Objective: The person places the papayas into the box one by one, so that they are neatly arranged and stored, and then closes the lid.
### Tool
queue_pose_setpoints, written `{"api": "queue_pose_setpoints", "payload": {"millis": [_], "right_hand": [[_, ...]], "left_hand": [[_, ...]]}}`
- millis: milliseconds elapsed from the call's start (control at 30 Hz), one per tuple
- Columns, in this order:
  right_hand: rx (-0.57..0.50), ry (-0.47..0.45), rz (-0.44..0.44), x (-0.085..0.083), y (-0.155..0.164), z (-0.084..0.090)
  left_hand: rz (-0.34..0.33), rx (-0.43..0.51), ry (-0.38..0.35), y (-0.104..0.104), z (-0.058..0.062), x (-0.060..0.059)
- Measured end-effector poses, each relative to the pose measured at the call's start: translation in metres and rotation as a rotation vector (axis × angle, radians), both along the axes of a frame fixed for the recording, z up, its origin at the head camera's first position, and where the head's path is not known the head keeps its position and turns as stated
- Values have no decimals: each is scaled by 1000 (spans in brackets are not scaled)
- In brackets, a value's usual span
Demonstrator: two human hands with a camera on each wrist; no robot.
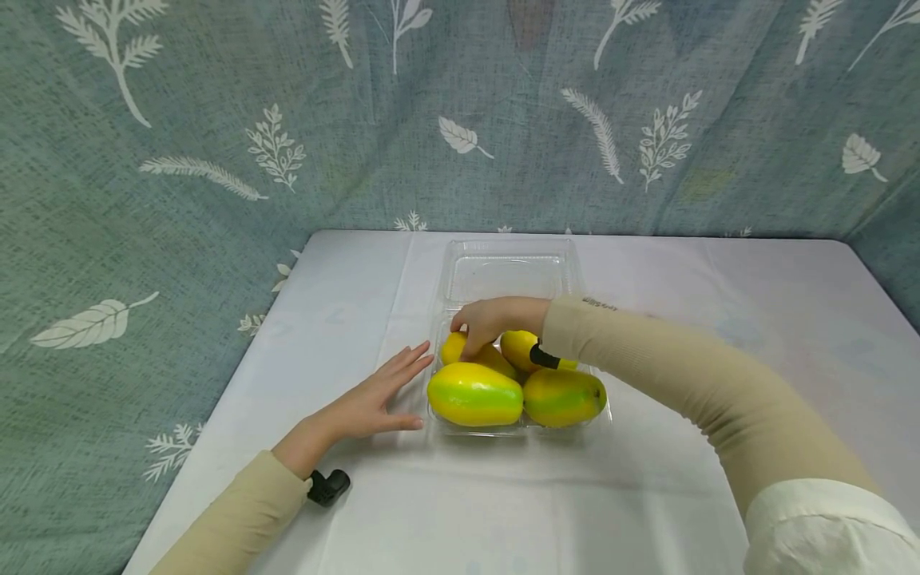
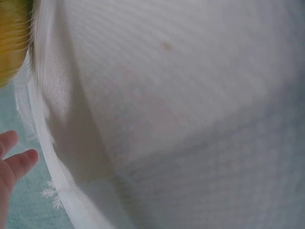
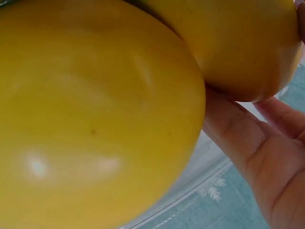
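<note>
Several yellow-green papayas lie in a clear plastic clamshell box (image 1: 611,411). My right hand (image 1: 499,317) reaches in from above and grips the back left papaya (image 1: 493,358), thumb on its near side. The right wrist view shows this papaya (image 3: 243,47) between the thumb and fingers, with another papaya (image 3: 95,119) large in front. Two papayas sit in the front row, one at left (image 1: 474,394) and one at right (image 1: 564,397). The back right papaya (image 1: 516,350) is partly covered by my right wrist. My left hand (image 1: 374,403) is spread beside the box's left side, holding nothing.
The box's lid (image 1: 510,275) lies folded back on the far side. A white cloth (image 1: 460,503) covers the table. Behind and to the left hangs a green-blue curtain (image 1: 388,144) with white leaf prints. A black wrist device (image 1: 329,487) sits under my left wrist.
</note>
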State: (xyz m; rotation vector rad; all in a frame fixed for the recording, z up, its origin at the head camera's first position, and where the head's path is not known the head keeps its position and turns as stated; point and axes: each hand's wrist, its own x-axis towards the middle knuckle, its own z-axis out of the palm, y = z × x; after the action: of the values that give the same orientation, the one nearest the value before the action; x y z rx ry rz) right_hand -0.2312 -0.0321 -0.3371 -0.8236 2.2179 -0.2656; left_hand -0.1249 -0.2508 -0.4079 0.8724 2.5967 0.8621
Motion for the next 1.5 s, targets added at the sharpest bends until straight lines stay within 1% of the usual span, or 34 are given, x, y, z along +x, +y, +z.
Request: {"api": "queue_pose_setpoints", "payload": {"millis": [200, 333, 433, 633, 800, 933, 1067, 1233, 1367, 1433, 1500], "right_hand": [[-19, -43, -46, 0, 2, -3], [-30, -37, -65, 0, 4, -1], [-45, -47, -82, -1, 5, 2], [-90, -119, -127, -3, 7, 9], [-99, -122, -127, -3, 6, 15], [-112, -95, -113, -3, 4, 20], [-107, -59, -81, -2, 3, 26], [-97, -11, 6, 1, -1, 29], [-81, 52, 87, 0, -5, 30], [-66, 76, 110, 0, -7, 31], [-45, 91, 113, -1, -9, 32]], "left_hand": [[-1, 6, -1, 1, 0, 0], [-2, 6, 3, 1, 0, 0], [-2, 8, 4, 2, 0, 0], [1, 9, -5, 1, 0, 0], [0, 6, -8, 1, 0, 0], [4, 4, -16, 1, 1, 0], [3, 6, -18, 1, 0, 1], [1, 6, -19, 1, 0, 1], [0, 5, -18, 1, 0, 1], [-3, 8, -17, 1, 0, 1], [-5, 11, -16, 1, 0, 1]]}}
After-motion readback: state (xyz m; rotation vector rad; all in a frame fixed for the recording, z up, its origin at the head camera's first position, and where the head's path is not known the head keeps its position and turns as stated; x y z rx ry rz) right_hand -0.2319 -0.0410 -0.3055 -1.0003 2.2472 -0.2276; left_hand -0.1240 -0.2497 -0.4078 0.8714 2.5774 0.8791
